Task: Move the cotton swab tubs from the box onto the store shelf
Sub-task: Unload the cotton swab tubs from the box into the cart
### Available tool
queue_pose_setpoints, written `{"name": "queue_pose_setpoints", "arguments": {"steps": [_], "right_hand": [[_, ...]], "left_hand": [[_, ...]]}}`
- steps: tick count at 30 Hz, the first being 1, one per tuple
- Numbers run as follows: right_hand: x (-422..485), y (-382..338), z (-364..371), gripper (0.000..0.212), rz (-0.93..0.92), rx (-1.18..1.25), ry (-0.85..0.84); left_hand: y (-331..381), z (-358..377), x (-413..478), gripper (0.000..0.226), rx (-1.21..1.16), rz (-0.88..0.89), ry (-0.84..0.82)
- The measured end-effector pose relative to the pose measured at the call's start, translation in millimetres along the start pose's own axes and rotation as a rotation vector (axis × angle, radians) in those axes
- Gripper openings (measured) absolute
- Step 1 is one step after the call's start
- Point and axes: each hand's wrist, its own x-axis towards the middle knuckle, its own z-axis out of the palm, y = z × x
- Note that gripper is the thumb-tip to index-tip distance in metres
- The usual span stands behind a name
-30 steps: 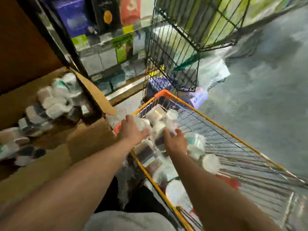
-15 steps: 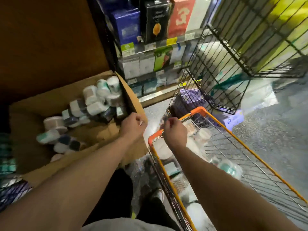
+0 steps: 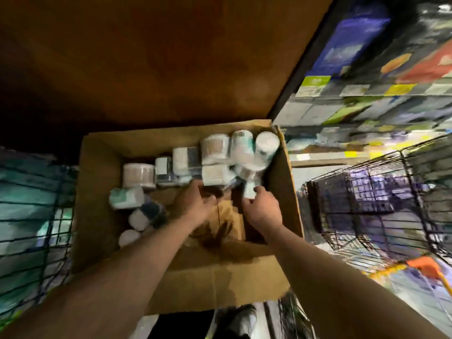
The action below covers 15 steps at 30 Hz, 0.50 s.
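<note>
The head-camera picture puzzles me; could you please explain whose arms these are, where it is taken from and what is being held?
There is no machine here: a person wears one wide-angle camera on the head, so you look down along their own two bare arms. Below is an open cardboard box holding cotton swab tubs, mostly along its far side. Both hands are inside the box. The right hand pinches a small white tub between thumb and fingers. The left hand reaches to the tubs beside it, though blur hides whether it grips one. Store shelves of goods stand at right, with black wire baskets below them.
</note>
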Motion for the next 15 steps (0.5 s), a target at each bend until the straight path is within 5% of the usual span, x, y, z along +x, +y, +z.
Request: {"name": "queue_pose_setpoints", "arguments": {"steps": [7, 15], "right_hand": [[72.2, 5.1, 30.0, 0.085, 0.176, -0.024, -0.042], [112.8, 14.0, 79.6, 0.103, 0.382, 0.125, -0.034]], "left_hand": [[12.0, 33.2, 76.1, 0.094, -0.165, -0.179, -0.015], [7.2, 79.3, 113.4, 0.097, -0.325, -0.265, 0.022]]}}
